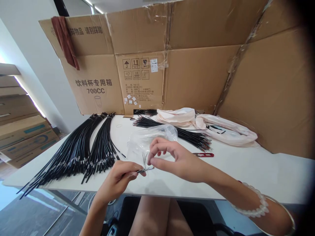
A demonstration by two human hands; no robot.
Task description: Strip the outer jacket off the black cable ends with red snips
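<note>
My left hand is closed round a small bunch of thin silver wires just above the table's front edge. Part of the bunch points right, while several loose strands stick upward. Close beside it is my right hand, its thumb and forefinger brought together at the wires. What lies between those fingertips is too small to tell. Behind both hands rests a clear plastic bag. Red-handled snips lie beyond my right wrist, partly hidden by it.
On the left, bundles of black cables overhang the front edge of the white table. Another black cable bundle lies behind my right hand, near pale rolled plastic bags. Tall cardboard walls off the back and right.
</note>
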